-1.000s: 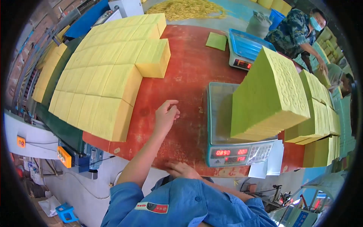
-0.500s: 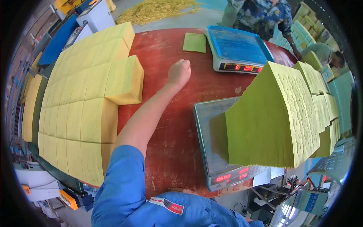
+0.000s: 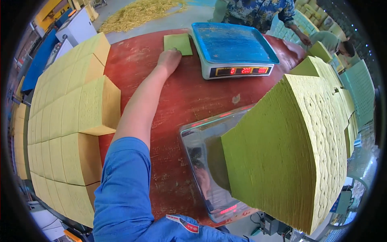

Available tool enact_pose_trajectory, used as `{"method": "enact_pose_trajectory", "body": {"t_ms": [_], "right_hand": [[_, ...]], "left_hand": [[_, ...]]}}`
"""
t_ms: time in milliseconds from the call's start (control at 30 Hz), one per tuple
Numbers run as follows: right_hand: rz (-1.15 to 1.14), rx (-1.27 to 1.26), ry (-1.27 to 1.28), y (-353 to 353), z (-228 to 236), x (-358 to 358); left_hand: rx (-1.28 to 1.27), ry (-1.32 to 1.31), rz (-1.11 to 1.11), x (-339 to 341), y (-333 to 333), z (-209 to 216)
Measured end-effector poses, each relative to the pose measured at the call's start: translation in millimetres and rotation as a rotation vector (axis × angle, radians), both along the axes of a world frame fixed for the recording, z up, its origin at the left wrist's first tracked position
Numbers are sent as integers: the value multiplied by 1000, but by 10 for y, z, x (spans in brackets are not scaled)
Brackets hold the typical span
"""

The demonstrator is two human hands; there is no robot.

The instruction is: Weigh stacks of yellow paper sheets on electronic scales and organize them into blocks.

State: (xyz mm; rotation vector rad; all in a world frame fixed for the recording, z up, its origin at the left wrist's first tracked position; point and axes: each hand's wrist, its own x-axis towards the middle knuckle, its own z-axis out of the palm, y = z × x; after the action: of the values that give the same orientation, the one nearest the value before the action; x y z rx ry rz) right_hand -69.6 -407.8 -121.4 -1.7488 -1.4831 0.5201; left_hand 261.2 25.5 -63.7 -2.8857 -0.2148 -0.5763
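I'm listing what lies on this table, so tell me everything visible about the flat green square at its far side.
The flat green square is a thin, yellow-green piece with a matte, paper-like look. It lies flat on the red table near the far edge, just left of the blue-trayed scale. The left hand covers its near-left corner; whether it grips the piece, I cannot tell.

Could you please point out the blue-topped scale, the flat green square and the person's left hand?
Blue-topped scale [image 3: 235, 43]: head view, on its top surface.
Flat green square [image 3: 179, 41]: head view, on its upper face.
Left hand [image 3: 168, 61]: head view, on its back.
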Motion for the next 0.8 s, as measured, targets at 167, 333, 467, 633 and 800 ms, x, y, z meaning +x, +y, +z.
{"method": "enact_pose_trajectory", "body": {"t_ms": [167,333,467,633,800], "right_hand": [[-3,41,28,81,42,-77],[-23,87,54,61,154,-215],[-18,128,95,10,377,-523],[24,111,108,-275,598,-760],[124,94,81,-278,734,-773]], "left_hand": [[136,70,-64,-53,94,-25],[-44,-97,-62,-515,-200,80],[-81,-170,-63,-1187,-358,48],[-92,-66,-103,-1818,-616,166],[-81,-231,9,-2065,-678,111]]}}
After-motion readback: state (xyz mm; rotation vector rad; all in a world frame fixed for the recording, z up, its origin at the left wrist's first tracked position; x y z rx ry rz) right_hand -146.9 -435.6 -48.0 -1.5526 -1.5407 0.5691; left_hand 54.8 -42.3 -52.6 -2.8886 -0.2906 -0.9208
